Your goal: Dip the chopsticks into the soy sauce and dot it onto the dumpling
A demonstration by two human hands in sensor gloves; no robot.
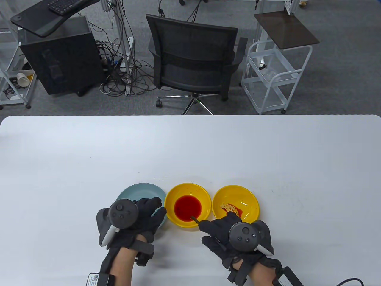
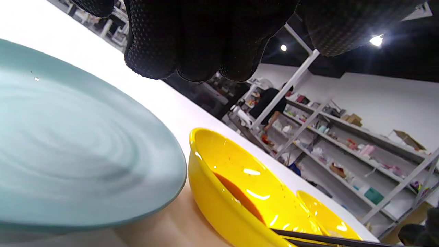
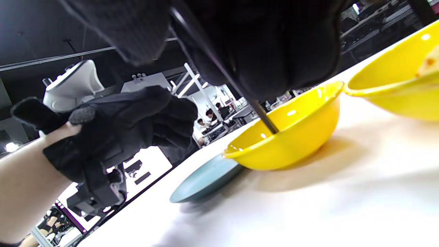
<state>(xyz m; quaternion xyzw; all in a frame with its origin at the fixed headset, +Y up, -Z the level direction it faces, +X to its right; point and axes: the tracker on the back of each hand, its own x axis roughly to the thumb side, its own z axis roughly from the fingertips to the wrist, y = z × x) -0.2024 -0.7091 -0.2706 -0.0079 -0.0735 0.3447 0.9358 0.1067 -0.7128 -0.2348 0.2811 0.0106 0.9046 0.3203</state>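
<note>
White table: plate, two bowls

Floor: grey carpet beyond my white table.
Seat: black mesh chair facing me.
Left: black PC tower, cables tangled beside it.
Right: white cart.
Side wall: shelves, ceiling lights on.

Blue plate, sauce bowl and dumpling bowl sit in a tight row, rims nearly touching; no passage between them. Desk beyond and to both sides is bare. Left hand covers the plate's near edge.
</note>
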